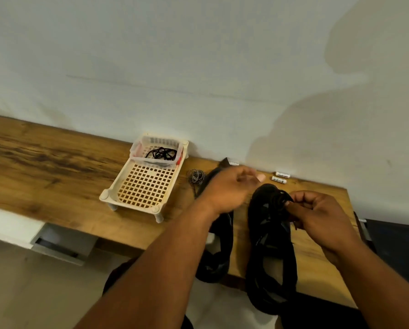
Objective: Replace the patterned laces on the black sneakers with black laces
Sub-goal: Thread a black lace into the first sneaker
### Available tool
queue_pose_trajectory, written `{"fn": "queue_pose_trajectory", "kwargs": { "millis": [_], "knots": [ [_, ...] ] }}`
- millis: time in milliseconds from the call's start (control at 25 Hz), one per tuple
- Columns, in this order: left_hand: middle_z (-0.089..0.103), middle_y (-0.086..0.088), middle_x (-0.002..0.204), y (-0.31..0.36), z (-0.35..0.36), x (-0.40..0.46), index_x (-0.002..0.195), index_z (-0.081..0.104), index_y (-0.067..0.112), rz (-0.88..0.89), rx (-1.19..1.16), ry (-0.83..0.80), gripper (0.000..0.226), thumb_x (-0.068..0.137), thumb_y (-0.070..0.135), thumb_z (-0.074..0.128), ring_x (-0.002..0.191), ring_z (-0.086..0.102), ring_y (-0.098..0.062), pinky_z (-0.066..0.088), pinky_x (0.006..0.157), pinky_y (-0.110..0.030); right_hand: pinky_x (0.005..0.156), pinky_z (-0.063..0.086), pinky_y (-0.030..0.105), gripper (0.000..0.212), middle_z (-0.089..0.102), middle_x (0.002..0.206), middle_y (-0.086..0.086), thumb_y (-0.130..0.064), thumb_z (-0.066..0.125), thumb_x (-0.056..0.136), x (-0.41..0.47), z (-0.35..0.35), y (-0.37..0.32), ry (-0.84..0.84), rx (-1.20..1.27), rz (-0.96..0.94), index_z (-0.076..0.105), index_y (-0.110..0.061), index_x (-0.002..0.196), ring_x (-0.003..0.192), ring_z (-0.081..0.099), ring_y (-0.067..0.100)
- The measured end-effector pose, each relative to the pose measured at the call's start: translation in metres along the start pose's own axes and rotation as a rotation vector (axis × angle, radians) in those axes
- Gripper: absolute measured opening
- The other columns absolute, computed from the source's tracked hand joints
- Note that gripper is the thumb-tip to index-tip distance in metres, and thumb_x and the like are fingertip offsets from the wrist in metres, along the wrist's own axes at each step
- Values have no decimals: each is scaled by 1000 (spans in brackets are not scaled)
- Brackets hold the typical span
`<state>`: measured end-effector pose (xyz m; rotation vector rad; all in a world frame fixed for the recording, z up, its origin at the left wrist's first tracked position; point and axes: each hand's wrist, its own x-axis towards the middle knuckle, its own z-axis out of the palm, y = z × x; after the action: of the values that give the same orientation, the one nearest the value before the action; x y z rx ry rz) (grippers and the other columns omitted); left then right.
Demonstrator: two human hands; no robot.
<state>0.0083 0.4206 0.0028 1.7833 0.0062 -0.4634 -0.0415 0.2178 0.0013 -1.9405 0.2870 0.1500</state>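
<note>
- Your right hand (317, 214) is curled up tight, fingers (298, 207) pinching a black lace (284, 198) right at the front of the nearer black sneaker (270, 248). That lace is dark on dark, so how far it's threaded you can't really tell.
- Your left hand (225, 188) hangs over the tabletop just left of that sneaker, fingers loose and a bit spread, kinda blurry. It doesn't look like it's holding anything.
- The second black sneaker (219, 245) sits just left of the first one, mostly hidden under your left wrist and forearm, heel end poking over the front edge of the worn brown wooden tabletop (56, 162).
- The black-and-white patterned lace (196, 176) is lying coiled in a little pile on the tabletop, just behind and left of the second sneaker, out of the shoe.
- Further left of the sneakers there's a cream plastic grid basket on short legs (108, 195), up against the white wall (198, 67). In its far end sits a small clear tub (137, 150) holding a tangled black lace (162, 153).
- Behind the nearer sneaker, by the wall, two small white cylinder things (280, 176) lie side by side. Look like batteries, too small to read.
</note>
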Motion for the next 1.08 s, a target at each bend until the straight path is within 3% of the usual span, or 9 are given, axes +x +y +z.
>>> {"fn": "queue_pose_trajectory", "kwargs": {
  "millis": [40, 120, 280, 400, 560, 680, 760, 880, 1080],
  "knots": [
    [70, 10, 119, -2, 20, -9, 119, 70, 33, 45, 55, -100, 24, 97, 44, 67, 110, 65, -7, 52, 87, -23, 59, 47, 23, 15, 76, 72, 1, -6, 66, 97, -6, -5, 0, 6, -6, -17, 75, -12, 88, 59, 68, 5],
    [74, 12, 113, -7, 50, -21, 118, 73, 33, 136, 80, -115, 22, 97, 39, 69, 102, 69, -1, 56, 89, -23, 61, 49, 23, 14, 77, 76, 0, -8, 67, 96, -19, -14, 3, 23, -26, -41, 76, -15, 88, 66, 72, 8],
    [76, 8, 101, -19, 66, -30, 118, 74, 26, 110, 87, 2, 19, 102, 31, 64, 69, 69, 0, 52, 64, -13, 50, 45, 11, 16, 76, 72, 2, -3, 68, 94, -32, -36, 29, 20, -48, 34, 74, -12, 83, 63, 70, 8],
    [75, 7, 108, -26, 65, -21, 126, 69, 28, 39, 96, -8, 24, 105, 24, 58, 75, 68, -1, 50, 63, -12, 50, 45, 12, 13, 75, 73, 8, -2, 68, 93, -18, -47, 28, -12, -64, 44, 74, -8, 83, 60, 67, 7],
    [73, 4, 118, -21, 81, -4, 128, 68, 33, 3, -13, -132, 26, 108, 32, 51, 99, 72, -14, 55, 71, -24, 61, 47, 27, 8, 74, 87, 24, -1, 66, 93, 0, -47, 25, -97, -22, 3, 73, -2, 95, 72, 64, 24],
    [76, 10, 107, -17, 88, 11, 115, 75, 32, 78, -13, -139, 25, 104, 42, 55, 95, 73, -8, 58, 73, -23, 61, 49, 23, 8, 77, 83, 12, -5, 68, 94, 7, -47, 34, -89, -66, -1, 74, -9, 92, 73, 71, 21],
    [76, 14, 88, -18, 90, 24, 105, 79, 24, 147, 140, -77, 16, 99, 33, 67, 77, 69, 2, 54, 66, -17, 58, 48, 17, 8, 78, 81, 6, -8, 69, 94, 9, -51, 44, -83, -65, 19, 74, -12, 91, 73, 73, 13],
    [76, 7, 79, -22, 94, 36, 95, 79, 22, 117, 211, 23, 8, 94, 29, 74, 65, 67, -1, 54, 62, -19, 55, 48, 12, 9, 77, 78, 2, -9, 70, 94, 12, -64, 56, -41, -41, 43, 74, -15, 89, 68, 70, 4],
    [77, 4, 81, -23, 91, 41, 113, 74, 21, 184, 161, 95, 21, 94, 13, 74, 70, 70, 2, 52, 68, -9, 72, 52, 27, 16, 75, 93, -5, -13, 77, 90, 25, -81, 68, -58, -471, 140, 73, -27, 96, 95, 71, 16]
  ]
}}
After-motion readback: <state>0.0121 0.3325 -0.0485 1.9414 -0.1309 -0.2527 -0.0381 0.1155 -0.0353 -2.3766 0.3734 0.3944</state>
